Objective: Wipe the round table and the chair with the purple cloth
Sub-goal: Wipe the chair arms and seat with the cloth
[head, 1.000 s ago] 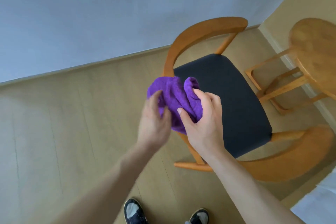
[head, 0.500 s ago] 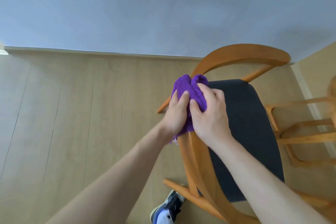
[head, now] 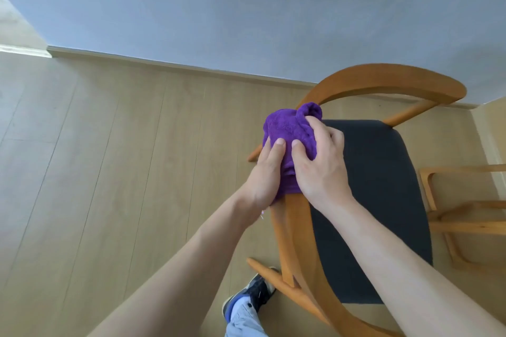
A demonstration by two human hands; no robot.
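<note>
The purple cloth (head: 287, 128) is bunched over the curved wooden backrest of the chair (head: 295, 232), which has a dark seat pad (head: 383, 186). My left hand (head: 265, 172) grips the cloth from the left side of the rail. My right hand (head: 320, 164) presses on it from the right, fingers spread over the fabric. Both hands wrap the cloth around the rail. The round table's top is out of view.
A light wooden frame (head: 460, 216) stands right of the chair, at the frame's edge. A blue-grey wall (head: 246, 8) runs behind, meeting the pale wood floor (head: 109, 172). My shoe (head: 252, 301) is by the chair's near leg.
The view has swung left and closer to the chair. Both hands brought the cloth from mid-air onto the backrest rail and slid it a little along the rail.
</note>
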